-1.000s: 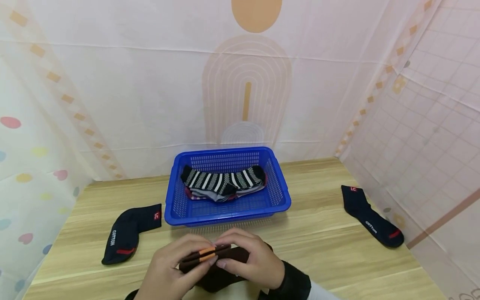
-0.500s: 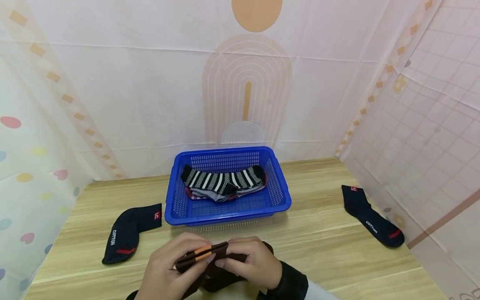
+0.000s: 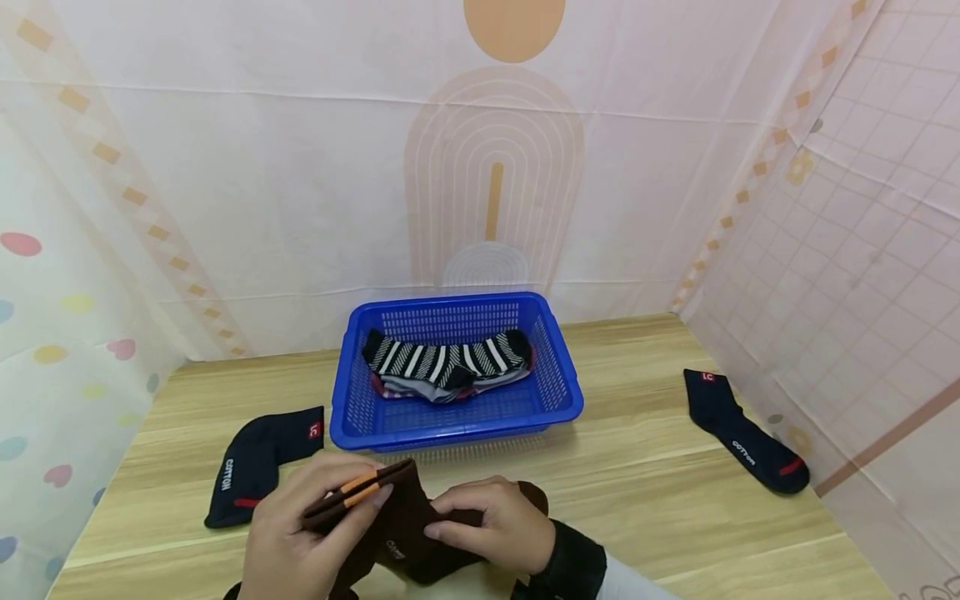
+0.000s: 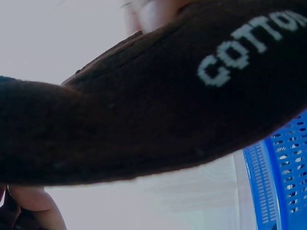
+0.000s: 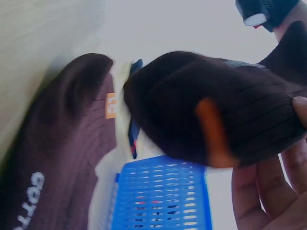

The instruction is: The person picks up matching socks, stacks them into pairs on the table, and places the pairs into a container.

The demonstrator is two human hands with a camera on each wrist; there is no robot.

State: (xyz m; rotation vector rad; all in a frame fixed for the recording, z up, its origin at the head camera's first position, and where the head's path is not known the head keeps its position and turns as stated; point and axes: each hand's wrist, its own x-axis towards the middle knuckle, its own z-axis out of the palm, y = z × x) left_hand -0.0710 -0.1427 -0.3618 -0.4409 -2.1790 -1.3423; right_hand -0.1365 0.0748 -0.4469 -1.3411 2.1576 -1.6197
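My left hand [image 3: 303, 525] pinches the cuff of a dark brown sock [image 3: 397, 521] by its orange patches, near the table's front. White lettering shows on this sock in the head view, and "COTTON" reads large across the brown fabric [image 4: 144, 105] in the left wrist view. Just to the right, my right hand [image 3: 498, 525] pinches brown sock fabric between thumb and fingers; a rounded brown end [image 3: 535, 497] sticks out behind it. Two brown sock parts appear in the right wrist view, one with an orange tag [image 5: 111, 105]. How they join is hidden.
Behind the hands stands a blue plastic basket [image 3: 457, 437] holding a striped black-and-white sock [image 3: 416, 360] over other folded socks. One navy sock [image 3: 251, 458] lies at left on the wooden table [image 3: 622, 500], another navy sock [image 3: 742, 433] at right. Printed cloth hangs around the back and sides.
My left hand has moved left and slightly up with the sock cuff, widening the distance between the hands. The right hand has stayed nearly in place. Basket and navy socks have not moved.
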